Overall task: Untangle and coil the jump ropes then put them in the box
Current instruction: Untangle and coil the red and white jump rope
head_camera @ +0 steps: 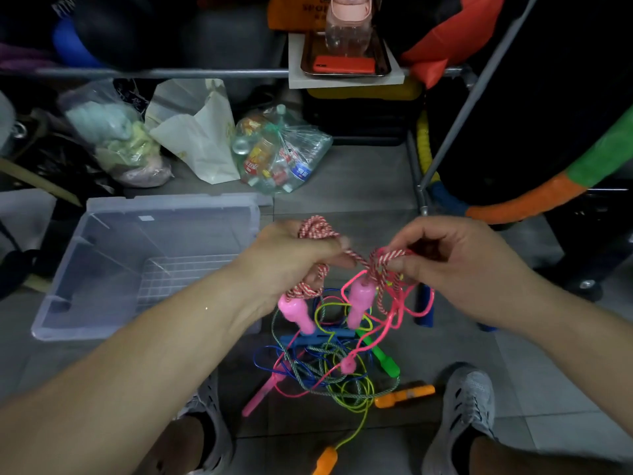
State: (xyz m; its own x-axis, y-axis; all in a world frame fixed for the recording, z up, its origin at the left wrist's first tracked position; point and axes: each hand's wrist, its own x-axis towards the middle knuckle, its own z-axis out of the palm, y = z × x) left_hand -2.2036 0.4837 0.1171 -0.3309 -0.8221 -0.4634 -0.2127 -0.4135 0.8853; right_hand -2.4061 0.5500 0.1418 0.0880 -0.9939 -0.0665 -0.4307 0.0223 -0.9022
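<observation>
Grey shoes (469,399) stood on the tiled floor (359,180) at the near edge, an orange handle (325,461) lying between them. Just beyond lay the tangle of jump ropes (329,368), thin pink, blue, yellow and green cords knotted over one another, with a green handle (383,358) and a second orange handle (404,395) at its right side.

Above the tangle, the left hand (291,258) had its fingers curled round a bundle of loops of the red-and-white braided rope (359,258), which ran across to the right hand (455,255). There, thumb and fingers pinched further loops of it, mixed with a pink cord. Two pink handles (296,311) hung below the hands, clear of the floor.

To the left stood the clear plastic box (171,200), open, no rope in it. Farther back sat a white paper bag (202,138) and a clear bag of bottles (277,156). Beyond them, a metal tray (385,63) held a red phone (344,65).
</observation>
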